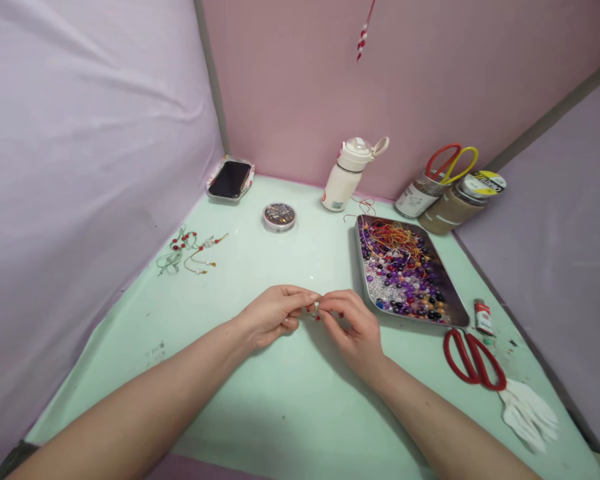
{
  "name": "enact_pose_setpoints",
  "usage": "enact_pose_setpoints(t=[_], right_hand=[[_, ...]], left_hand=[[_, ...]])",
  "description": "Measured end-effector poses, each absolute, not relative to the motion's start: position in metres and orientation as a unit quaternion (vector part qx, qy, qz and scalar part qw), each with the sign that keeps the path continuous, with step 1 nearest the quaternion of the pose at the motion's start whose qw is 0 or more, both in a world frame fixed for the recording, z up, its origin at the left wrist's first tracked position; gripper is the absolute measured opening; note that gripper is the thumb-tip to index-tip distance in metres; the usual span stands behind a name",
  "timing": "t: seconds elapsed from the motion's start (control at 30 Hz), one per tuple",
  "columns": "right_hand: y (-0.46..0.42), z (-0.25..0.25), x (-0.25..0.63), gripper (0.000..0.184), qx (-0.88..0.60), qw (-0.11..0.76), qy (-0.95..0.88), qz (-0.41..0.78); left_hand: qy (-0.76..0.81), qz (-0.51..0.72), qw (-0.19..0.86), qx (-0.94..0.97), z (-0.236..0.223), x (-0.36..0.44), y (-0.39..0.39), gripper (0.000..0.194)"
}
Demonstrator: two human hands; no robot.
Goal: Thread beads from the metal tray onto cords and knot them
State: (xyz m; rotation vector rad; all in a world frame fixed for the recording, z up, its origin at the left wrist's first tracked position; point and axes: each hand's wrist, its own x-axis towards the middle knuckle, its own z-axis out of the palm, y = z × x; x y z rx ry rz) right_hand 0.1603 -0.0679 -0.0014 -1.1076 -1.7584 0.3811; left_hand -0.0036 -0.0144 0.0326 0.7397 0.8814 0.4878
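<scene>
My left hand point(276, 313) pinches a small beaded cord point(317, 309) between thumb and fingers above the middle of the table. From the right, my right hand point(356, 331) closes its thumb and forefinger on the same piece, so the fingertips nearly meet. A pale bead and tiny red beads show between them; most of the cord is hidden by the fingers. Right of my hands stands a metal tray point(359, 263) of loose purple, black, clear and orange beads, with tangled orange thread point(395, 239) on top. A finished-looking green beaded string point(185, 247) lies to the left.
At the back are a phone point(231, 179) on a small tray, a round tin point(279, 217), a cream bottle point(342, 180) and jars point(417, 195) holding scissors. A lighter point(483, 317), red-handled scissors point(473, 360) and a white glove point(529, 413) lie at right.
</scene>
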Motion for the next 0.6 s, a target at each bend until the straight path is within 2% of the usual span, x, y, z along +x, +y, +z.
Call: enact_pose_setpoints(t=[0.2,0.3,0.43,0.6], right_hand=[[-0.068,-0.003,0.158,0.01,-0.482,0.486,-0.702,0.197],[-0.066,-0.006,0.157,0.009,-0.497,0.488,-0.667,0.264],[-0.065,-0.011,0.155,0.009,-0.511,0.497,-0.613,0.341],[-0.064,-0.012,0.153,0.011,-0.504,0.506,-0.574,0.4]], left_hand=[[0.442,0.236,0.78,0.376,0.026,-0.003,-0.016,0.022],[0.461,0.263,0.683,0.501,0.024,-0.001,-0.019,0.015],[0.472,0.276,0.525,0.652,0.019,0.001,-0.021,0.013],[0.46,0.278,0.425,0.728,0.016,0.0,-0.022,0.012]])
